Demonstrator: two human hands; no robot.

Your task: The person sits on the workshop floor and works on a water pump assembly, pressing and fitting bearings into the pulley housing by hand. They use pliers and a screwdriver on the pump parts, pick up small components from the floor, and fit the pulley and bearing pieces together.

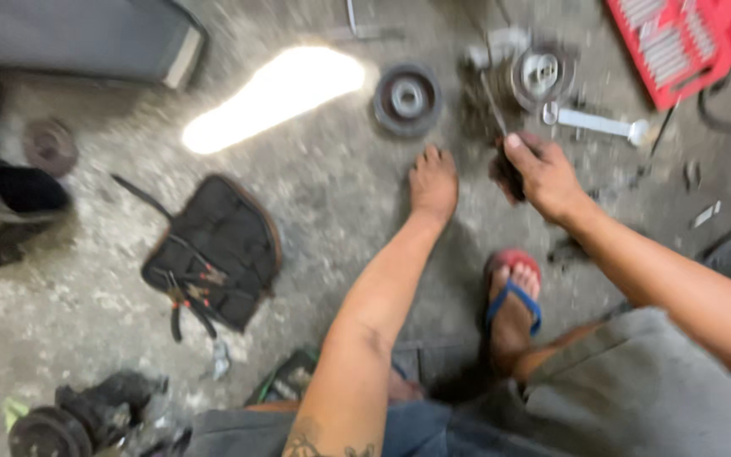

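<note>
My left hand (433, 184) rests palm down on the concrete floor, fingers together, holding nothing. My right hand (541, 173) is closed around a small dark greasy part (509, 173), lifted just above the floor. Beyond my hands lie a dark round pulley (407, 99) and a greasy metal assembly with a round silver hub (540, 73). A silver wrench (600, 124) lies to the right of that assembly. The picture is blurred.
A black tool pouch (216, 250) lies open on the floor at the left. A red socket tray (689, 40) sits at the top right. My foot in a red and blue sandal (513, 298) is planted below my right hand. Dark greasy parts (74, 416) lie at the bottom left.
</note>
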